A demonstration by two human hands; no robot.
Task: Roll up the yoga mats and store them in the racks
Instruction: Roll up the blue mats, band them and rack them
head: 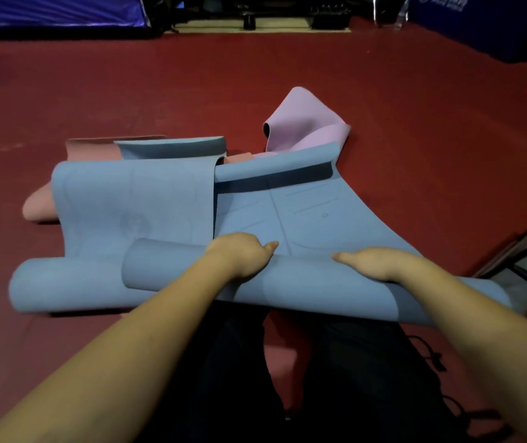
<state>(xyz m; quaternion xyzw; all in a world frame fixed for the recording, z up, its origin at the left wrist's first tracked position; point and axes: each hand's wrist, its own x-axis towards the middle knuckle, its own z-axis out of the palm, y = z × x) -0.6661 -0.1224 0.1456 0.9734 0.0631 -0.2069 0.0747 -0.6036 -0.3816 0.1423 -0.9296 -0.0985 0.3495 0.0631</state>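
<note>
A blue yoga mat [307,219] lies on the red floor in front of me, its near end wound into a thick roll [319,292] across my knees. My left hand [243,255] grips the top of the roll left of its middle, thumb pointing right. My right hand [375,262] grips the roll further right, thumb pointing left. The fingers of both hands curl over the far side of the roll, out of sight. The mat's far end [275,169] curls up loosely.
A second blue mat [112,203] lies beside it on the left, its near end rolled [64,289]. A salmon mat [38,206] sticks out beneath it and a crumpled lilac mat [303,126] lies behind. A metal frame [524,247] stands at the right; blue barriers [51,11] line the back.
</note>
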